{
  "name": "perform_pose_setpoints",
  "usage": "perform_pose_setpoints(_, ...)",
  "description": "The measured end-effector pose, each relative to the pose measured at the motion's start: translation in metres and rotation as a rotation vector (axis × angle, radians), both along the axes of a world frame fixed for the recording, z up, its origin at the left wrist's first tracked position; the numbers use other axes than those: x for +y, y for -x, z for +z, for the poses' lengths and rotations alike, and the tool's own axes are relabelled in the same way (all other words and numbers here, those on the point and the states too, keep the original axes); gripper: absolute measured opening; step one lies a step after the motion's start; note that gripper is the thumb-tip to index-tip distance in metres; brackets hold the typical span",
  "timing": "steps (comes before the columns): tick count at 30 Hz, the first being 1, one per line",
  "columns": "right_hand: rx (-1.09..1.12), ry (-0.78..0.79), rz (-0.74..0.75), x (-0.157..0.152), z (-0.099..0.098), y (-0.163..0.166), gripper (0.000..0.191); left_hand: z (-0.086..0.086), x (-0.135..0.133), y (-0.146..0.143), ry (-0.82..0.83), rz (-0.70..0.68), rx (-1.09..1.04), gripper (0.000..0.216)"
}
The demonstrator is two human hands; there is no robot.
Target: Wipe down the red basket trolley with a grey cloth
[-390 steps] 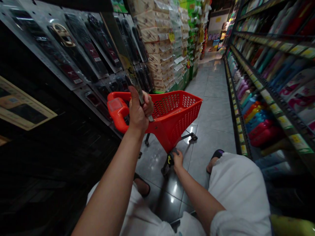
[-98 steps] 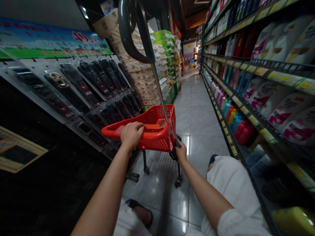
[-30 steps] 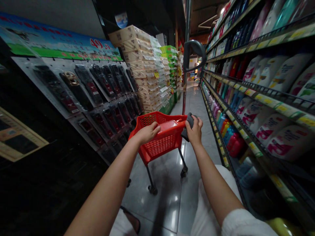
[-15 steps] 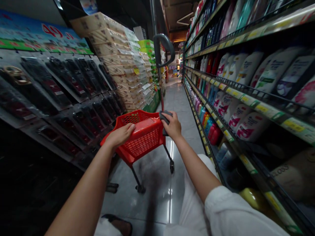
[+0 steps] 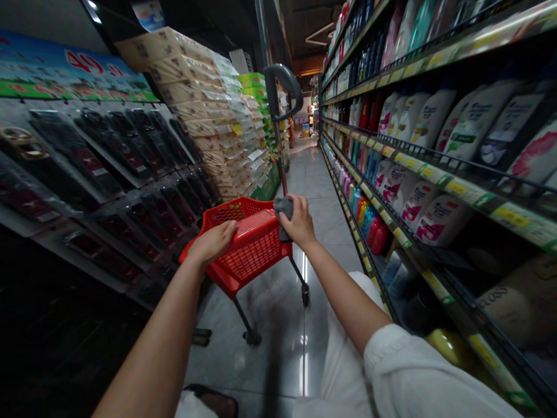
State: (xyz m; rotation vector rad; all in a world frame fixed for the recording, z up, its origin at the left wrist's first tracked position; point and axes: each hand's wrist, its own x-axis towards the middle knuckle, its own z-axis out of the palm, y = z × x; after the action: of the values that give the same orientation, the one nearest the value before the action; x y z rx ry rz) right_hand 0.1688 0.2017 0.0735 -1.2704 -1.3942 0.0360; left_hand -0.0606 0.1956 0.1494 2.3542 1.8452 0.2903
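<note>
Red and pierced with holes, the cart (image 5: 250, 255) stands on the tiled floor (image 5: 285, 302) before us in the head view. Our hands are apart, at opposite ends of its near bar. Our left hand (image 5: 214, 242) lies over the left part; we cannot tell whether its fingers close underneath. Our right hand (image 5: 298, 220) clasps a grey cloth (image 5: 284, 208) at the right end. Beyond, a pole (image 5: 272, 93) with a looped grip rises. To the left we see hanging packs (image 5: 104, 154) and stacked boxes (image 5: 191, 98); to the right, shelves (image 5: 459, 188) of bottles (image 5: 439, 215).
</note>
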Motion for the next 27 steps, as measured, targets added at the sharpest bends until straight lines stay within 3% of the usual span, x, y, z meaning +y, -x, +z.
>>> perform_pose_setpoints(2, 0.143, 0.021, -0.093, 0.011, -0.002, -0.014, 0.050, -0.002, -0.001, -0.003, -0.012, -0.017, -0.018, 0.066)
perform_pose_setpoints(5, 0.215, 0.030, -0.124, 0.015, -0.007, -0.013, 0.040, -0.006, 0.000, -0.007, -0.030, -0.025, -0.047, 0.066)
perform_pose_setpoints(9, 0.087, -0.024, -0.057, -0.007, -0.013, 0.024, 0.042, -0.014, 0.007, -0.007, -0.020, 0.000, -0.065, 0.067)
perform_pose_setpoints(12, -0.122, -0.086, 0.081, -0.028, -0.012, 0.049, 0.042, -0.017, 0.009, -0.005, -0.017, 0.005, -0.106, 0.067)
perform_pose_setpoints(15, -0.250, -0.061, 0.158, -0.033, -0.003, 0.046, 0.037, -0.016, 0.007, -0.002, -0.024, 0.022, -0.140, 0.066)
perform_pose_setpoints(19, -0.249, 0.124, 0.029, -0.016, 0.021, 0.019, 0.030, -0.015, 0.004, -0.003, -0.027, -0.026, -0.227, 0.074)
perform_pose_setpoints(22, -0.330, 0.193, -0.030, -0.004, 0.037, 0.018, 0.025, -0.017, 0.008, -0.004, -0.023, -0.054, -0.381, 0.079)
perform_pose_setpoints(24, -0.430, 0.137, 0.067, -0.002, 0.043, 0.030, 0.023, -0.020, 0.013, -0.003, -0.020, -0.053, -0.502, 0.080)
perform_pose_setpoints(27, -0.569, -0.017, 0.358, -0.005, 0.044, 0.047, 0.025, -0.023, 0.016, 0.000, -0.069, -0.038, -0.598, 0.080)
